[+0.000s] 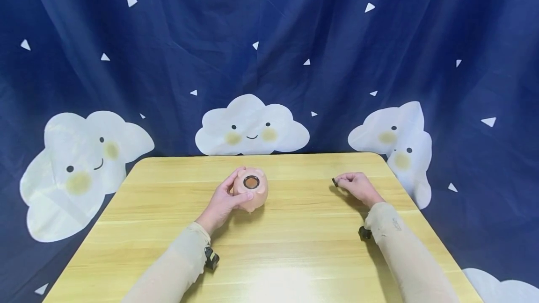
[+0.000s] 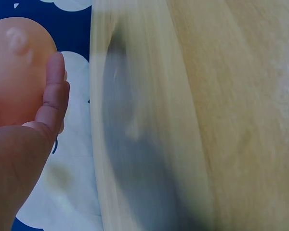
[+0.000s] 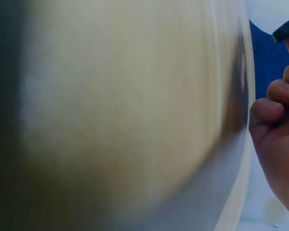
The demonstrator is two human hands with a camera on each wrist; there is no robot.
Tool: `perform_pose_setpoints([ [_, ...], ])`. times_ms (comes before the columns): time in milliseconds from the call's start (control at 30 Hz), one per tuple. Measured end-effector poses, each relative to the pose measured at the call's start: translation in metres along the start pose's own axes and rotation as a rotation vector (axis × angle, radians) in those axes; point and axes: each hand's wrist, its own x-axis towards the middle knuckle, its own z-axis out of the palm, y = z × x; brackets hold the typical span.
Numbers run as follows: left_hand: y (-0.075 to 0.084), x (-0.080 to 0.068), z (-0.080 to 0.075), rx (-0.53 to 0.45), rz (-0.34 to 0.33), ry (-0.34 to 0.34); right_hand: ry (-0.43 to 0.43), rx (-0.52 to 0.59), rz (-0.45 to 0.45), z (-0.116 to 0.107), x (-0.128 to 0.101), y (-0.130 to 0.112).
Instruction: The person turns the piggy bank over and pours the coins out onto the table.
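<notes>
My left hand (image 1: 223, 204) holds a pink piggy bank (image 1: 260, 196) above the table, its thumb across the near side. The bank's underside, with small stubby feet, faces the head camera, and a round dark-rimmed hole (image 1: 251, 182) shows in it. A raised curl like a tail marks the smooth pink side of the bank (image 2: 19, 72) in the left wrist view. Off to the right, my right hand (image 1: 358, 188) pinches a small round black stopper (image 1: 335, 182) at its fingertips, apart from the bank. The same stopper (image 3: 285, 30) is partly cut off in the right wrist view.
Beneath both hands lies a light wood-grain table (image 1: 294, 228) with rounded far corners. A dark blue curtain (image 1: 286, 27) with white clouds and triangles hangs behind it. Black wrist cameras sit at the left cuff (image 1: 211, 258) and the right cuff (image 1: 364, 233).
</notes>
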Motion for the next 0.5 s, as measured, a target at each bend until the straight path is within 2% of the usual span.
perform_pose_setpoints([
  [233,0.001,-0.001,0.0,-0.008,-0.002,0.002,-0.045,-0.099,-0.115,0.007,0.002,-0.014],
  [367,0.001,-0.001,0.0,-0.014,0.0,0.006,-0.12,-0.055,-0.152,0.014,0.002,-0.024],
  [500,0.001,-0.001,0.0,-0.023,-0.002,-0.002,-0.16,0.029,-0.15,0.018,0.002,-0.032],
])
